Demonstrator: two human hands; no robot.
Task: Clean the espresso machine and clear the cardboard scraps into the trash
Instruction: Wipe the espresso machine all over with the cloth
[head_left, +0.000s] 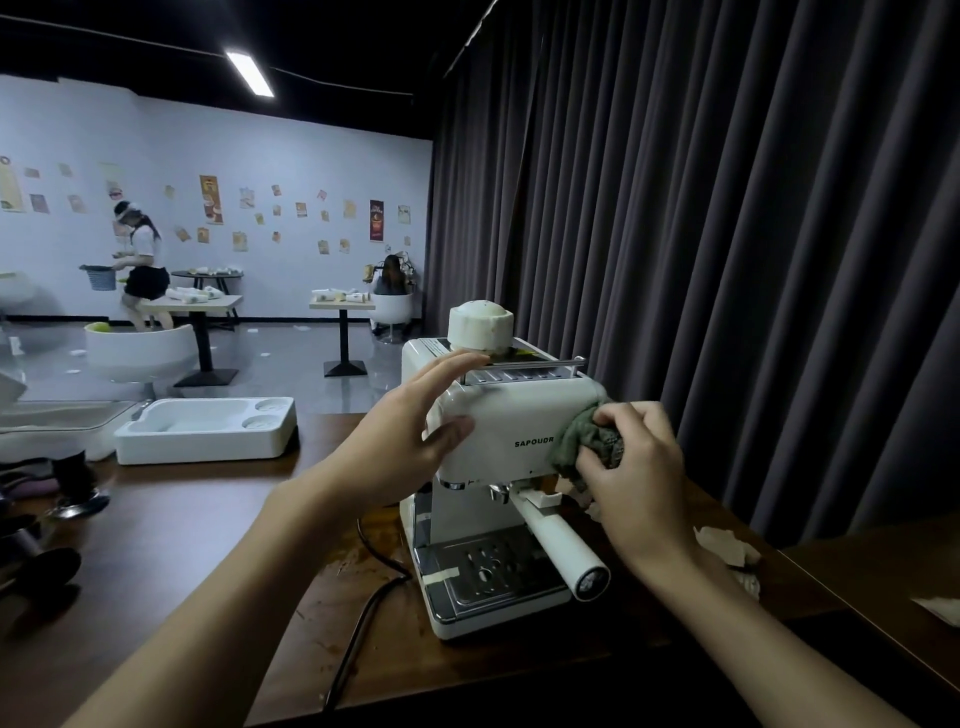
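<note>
A cream espresso machine (511, 415) stands on the dark wooden counter (171, 561), its portafilter handle (563, 545) pointing toward me. My left hand (410, 436) lies flat against the machine's upper left corner, fingers spread and holding nothing. My right hand (631, 457) grips a crumpled grey-green cloth (589, 439) and presses it on the machine's upper right front edge. Pale cardboard scraps (727, 545) lie on the counter to the right of the machine, partly behind my right forearm.
A black power cord (363, 613) trails from the machine toward me. A white tray (208, 428) sits at the counter's far left, with dark utensils (47, 566) on the left edge. A dark curtain (727, 234) hangs close behind. Beyond are tables, chairs and two people.
</note>
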